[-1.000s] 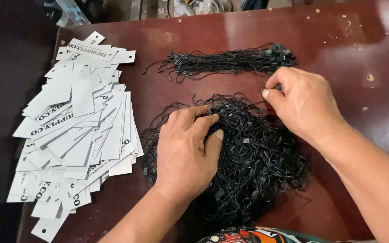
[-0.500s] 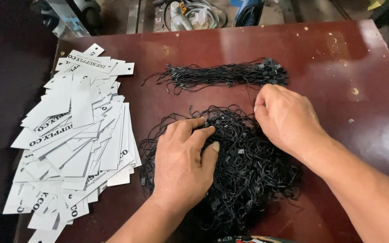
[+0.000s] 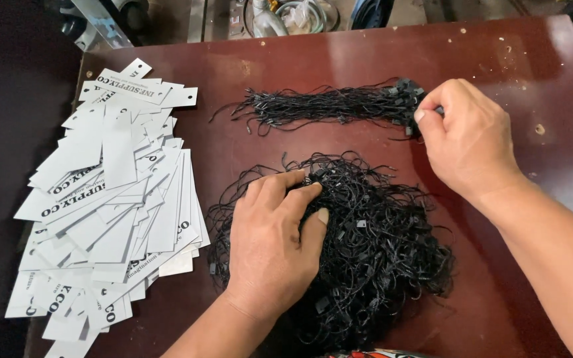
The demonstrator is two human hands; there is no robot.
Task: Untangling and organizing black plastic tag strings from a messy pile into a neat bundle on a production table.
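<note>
Two hands working on a dark red table (image 3: 366,59): left hand (image 3: 276,245) lying flat, fingers loose, on the tangled heap of black cords (image 3: 379,245), right hand (image 3: 462,142) pinching the straightened bundle (image 3: 326,106) (white tags (image 3: 111,192) spreading leftward).

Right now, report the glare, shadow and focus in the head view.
Head view: soft glare streaks the dark red table near its far edge; the left margin falls into deep shadow beside the white tags; left hand, right hand and the tangled black strings are sharp, without motion blur; the clutter beyond the table is dim.
</note>
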